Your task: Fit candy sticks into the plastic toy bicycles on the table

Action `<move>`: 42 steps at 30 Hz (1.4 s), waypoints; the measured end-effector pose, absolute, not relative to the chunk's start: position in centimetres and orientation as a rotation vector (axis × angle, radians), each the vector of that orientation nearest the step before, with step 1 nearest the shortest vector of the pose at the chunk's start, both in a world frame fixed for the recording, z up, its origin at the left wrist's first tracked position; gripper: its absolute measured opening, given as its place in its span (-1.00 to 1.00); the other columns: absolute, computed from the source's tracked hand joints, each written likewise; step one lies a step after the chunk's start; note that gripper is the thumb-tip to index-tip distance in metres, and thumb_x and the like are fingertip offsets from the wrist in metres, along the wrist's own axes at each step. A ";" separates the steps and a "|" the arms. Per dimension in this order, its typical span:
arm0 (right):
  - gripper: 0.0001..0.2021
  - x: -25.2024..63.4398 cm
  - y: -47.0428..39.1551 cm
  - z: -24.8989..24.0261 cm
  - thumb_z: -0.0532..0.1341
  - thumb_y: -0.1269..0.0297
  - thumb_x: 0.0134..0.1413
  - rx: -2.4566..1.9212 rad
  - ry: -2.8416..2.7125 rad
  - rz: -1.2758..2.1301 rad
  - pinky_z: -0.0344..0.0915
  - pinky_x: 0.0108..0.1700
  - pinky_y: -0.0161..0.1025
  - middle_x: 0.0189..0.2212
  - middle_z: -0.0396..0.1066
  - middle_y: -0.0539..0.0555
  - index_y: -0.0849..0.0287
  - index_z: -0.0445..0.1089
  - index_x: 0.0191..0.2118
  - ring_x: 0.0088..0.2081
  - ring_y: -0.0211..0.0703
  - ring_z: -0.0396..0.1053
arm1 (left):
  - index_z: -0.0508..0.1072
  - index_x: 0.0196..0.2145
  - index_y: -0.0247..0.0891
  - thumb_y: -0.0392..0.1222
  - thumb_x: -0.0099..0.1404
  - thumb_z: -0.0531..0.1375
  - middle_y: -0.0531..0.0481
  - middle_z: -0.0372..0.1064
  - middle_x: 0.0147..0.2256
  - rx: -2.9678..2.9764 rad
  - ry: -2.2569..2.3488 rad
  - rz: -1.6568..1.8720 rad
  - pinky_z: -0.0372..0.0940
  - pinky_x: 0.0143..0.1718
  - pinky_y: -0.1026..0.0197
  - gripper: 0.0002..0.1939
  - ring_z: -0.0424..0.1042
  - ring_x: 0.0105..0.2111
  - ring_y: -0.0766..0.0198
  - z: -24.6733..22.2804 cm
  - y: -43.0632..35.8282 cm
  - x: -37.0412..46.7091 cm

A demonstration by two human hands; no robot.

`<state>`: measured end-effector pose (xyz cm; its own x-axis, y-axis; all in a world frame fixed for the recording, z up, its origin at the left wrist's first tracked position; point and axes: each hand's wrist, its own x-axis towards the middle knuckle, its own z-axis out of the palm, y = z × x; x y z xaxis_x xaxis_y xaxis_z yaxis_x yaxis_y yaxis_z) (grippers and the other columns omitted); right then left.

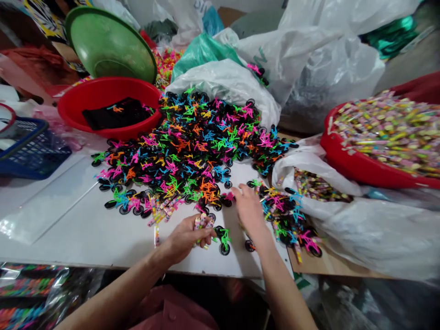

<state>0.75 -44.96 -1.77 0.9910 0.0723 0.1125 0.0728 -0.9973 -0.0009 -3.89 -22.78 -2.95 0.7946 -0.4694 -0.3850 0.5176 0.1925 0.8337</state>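
Note:
My left hand point(190, 236) is closed around several small tubes point(202, 222) printed in pink, white and yellow. Just right of its fingertips, a toy bicycle point(223, 239) with a green frame and black wheels lies on the white table; whether the fingers touch it is unclear. My right hand point(249, 208) reaches forward with its fingers stretched out, beside a pink toy bicycle point(227, 198) at the pile's near edge. No object shows in that hand, though its palm side is hidden. Ahead of both hands spreads a large heap of colourful toy bicycles point(192, 142). More printed tubes point(165, 211) lie at its front.
A red basin point(65, 112) and a green basin point(106, 41) stand back left, near a blue basket point(30, 160). Clear plastic film point(65, 201) covers the left tabletop. At right, a red container point(371, 167) overflows with tubes, beside a white plastic bag point(371, 233).

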 end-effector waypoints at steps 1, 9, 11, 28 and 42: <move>-0.67 1.3 -44.0 -2.8 0.03 0.55 0.03 -3.102 -0.183 -0.100 0.19 -0.16 -0.14 -0.12 0.32 0.22 0.18 0.39 -0.13 -0.14 0.01 0.25 | 0.33 -0.32 -0.35 -0.13 0.10 0.25 -0.09 0.42 -0.42 1.169 0.047 -0.702 0.14 -0.57 0.36 -0.74 0.33 -0.54 0.39 -2.8 -22.9 -3.9; -0.74 -0.9 -40.5 -3.3 0.23 0.12 -0.07 -1.745 0.359 -0.181 0.25 -0.26 -0.19 -0.42 0.43 0.08 0.23 0.42 -0.33 -0.35 -0.09 0.34 | 0.31 -0.35 -0.31 -0.11 -0.01 0.32 0.07 0.31 -0.51 1.054 0.290 -0.412 0.03 -0.65 0.40 -0.66 0.19 -0.62 0.48 -2.8 -25.1 -1.6; -0.74 -1.9 -37.5 -2.9 0.28 0.12 -0.14 -1.328 0.395 -0.109 0.27 -0.25 -0.19 -0.44 0.44 0.05 0.21 0.42 -0.36 -0.33 -0.10 0.37 | 0.32 -0.33 -0.32 -0.11 -0.01 0.32 0.15 0.23 -0.60 1.092 0.222 -0.367 0.01 -0.66 0.40 -0.65 0.12 -0.66 0.49 -3.0 -25.6 -1.4; -0.84 -3.5 -38.9 0.5 0.14 0.18 0.06 -2.043 -0.149 0.408 0.10 -0.46 -0.35 -0.55 0.28 -0.08 0.16 0.32 -0.38 -0.50 -0.28 0.20 | 0.39 -0.35 -0.35 -0.03 0.11 0.20 0.16 0.16 -0.72 1.506 -0.028 -0.592 -0.01 -0.70 0.41 -0.71 0.09 -0.72 0.47 -1.1 -20.7 -1.9; -0.82 -4.5 -38.9 -0.4 0.21 0.16 -0.01 -1.867 0.091 -0.068 0.19 -0.37 -0.31 -0.40 0.40 0.03 0.16 0.44 -0.38 -0.39 -0.21 0.29 | 0.45 -0.27 -0.32 -0.01 0.23 0.10 0.06 0.26 -0.52 1.677 -0.154 -0.449 0.08 -0.53 0.35 -0.69 0.18 -0.53 0.40 -2.5 -20.9 -3.3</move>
<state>-4.52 -38.94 -0.42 0.9952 -0.0977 0.0006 -0.0281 -0.2918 -0.9561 -3.29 -20.93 -2.52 0.9130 -0.3536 -0.2034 0.1543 -0.1621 0.9746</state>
